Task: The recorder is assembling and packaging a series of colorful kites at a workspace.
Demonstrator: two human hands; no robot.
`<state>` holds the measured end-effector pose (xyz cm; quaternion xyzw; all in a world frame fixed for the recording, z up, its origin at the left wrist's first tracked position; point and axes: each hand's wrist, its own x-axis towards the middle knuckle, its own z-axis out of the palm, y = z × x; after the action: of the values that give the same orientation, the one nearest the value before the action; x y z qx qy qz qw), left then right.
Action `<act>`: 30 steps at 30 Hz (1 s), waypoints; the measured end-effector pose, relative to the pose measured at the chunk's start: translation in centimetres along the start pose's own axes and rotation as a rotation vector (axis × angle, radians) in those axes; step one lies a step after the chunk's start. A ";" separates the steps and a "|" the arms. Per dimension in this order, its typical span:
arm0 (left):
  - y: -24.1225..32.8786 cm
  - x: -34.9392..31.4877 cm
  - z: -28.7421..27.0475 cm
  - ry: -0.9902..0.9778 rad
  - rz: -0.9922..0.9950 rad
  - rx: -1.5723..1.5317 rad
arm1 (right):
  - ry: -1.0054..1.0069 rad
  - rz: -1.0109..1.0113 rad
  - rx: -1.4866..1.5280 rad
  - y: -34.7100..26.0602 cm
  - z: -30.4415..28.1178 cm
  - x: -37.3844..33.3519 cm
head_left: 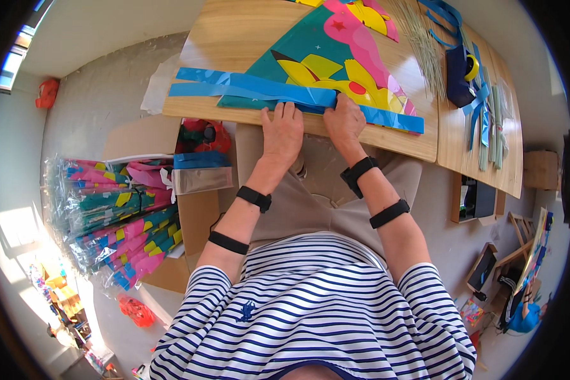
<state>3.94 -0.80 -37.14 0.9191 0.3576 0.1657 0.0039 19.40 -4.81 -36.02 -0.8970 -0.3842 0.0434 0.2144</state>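
Observation:
A triangular printed sheet in teal, pink and yellow lies on the wooden table, its wide side along the near edge. Across that side runs a shiny blue strip, doubled at its left part and reaching past the sheet. My left hand rests at the table's near edge, its fingers slightly apart with the tips on the strip; its thumb is hidden. To its right, my right hand is closed, with bent fingers and thumb on the blue strip. Its fingertips are partly hidden.
Thin pale rods lie at the table's right, with a dark blue holder and yellow roll beyond. On the left stand an open carton and plastic-wrapped bundles of colourful printed material. A red bag lies on the floor.

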 end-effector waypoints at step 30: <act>-5.6 1.5 -3.8 0.196 -0.370 -0.853 | 0.013 0.006 0.054 0.0 0.2 -0.4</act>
<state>0.09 3.93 -33.84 0.7361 0.4142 0.3804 0.3766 19.08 -5.02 -36.25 -0.8923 -0.3788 0.0484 0.2408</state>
